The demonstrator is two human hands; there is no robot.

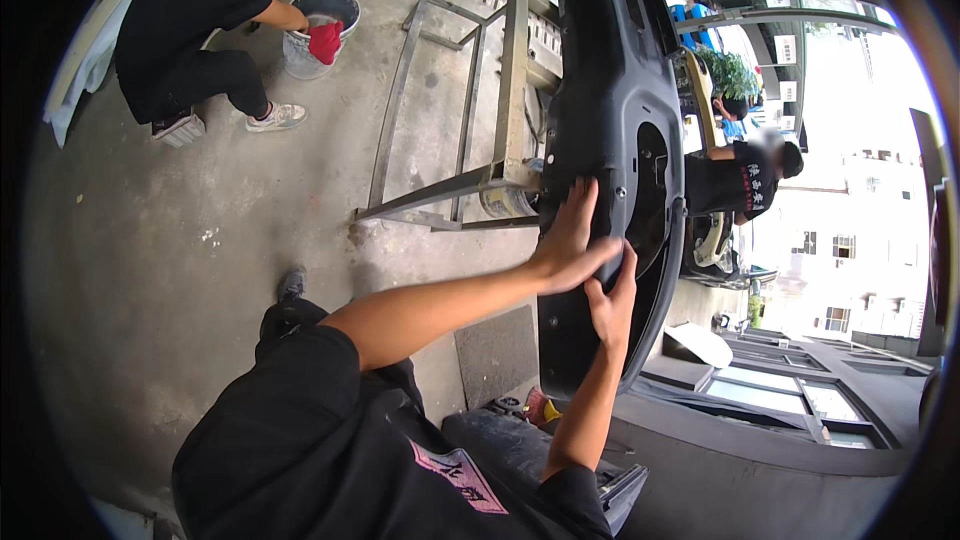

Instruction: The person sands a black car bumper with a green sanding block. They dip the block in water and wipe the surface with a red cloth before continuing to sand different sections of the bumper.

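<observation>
A long black car body panel [590,120] with cut-out openings and small fasteners rests on a metal stand. My left hand [572,245] lies against it with the fingers stretched out, slightly blurred. Just nearer, my right hand [612,302] curls its thumb and forefinger around something dark at the panel's surface. Whether that is a ridge of the panel or a separate small piece, I cannot make out. The two hands meet, the left one's edge close over the right fingertips. A large opening [652,175] in the panel lies beyond them.
The metal stand [514,60] has legs spreading left over the concrete floor [150,290]. At the upper left a seated person [190,25] reaches a red cloth [324,42] into a bucket [303,58]. Another person [740,178] stands beyond the panel. A grey mat [497,355] lies below.
</observation>
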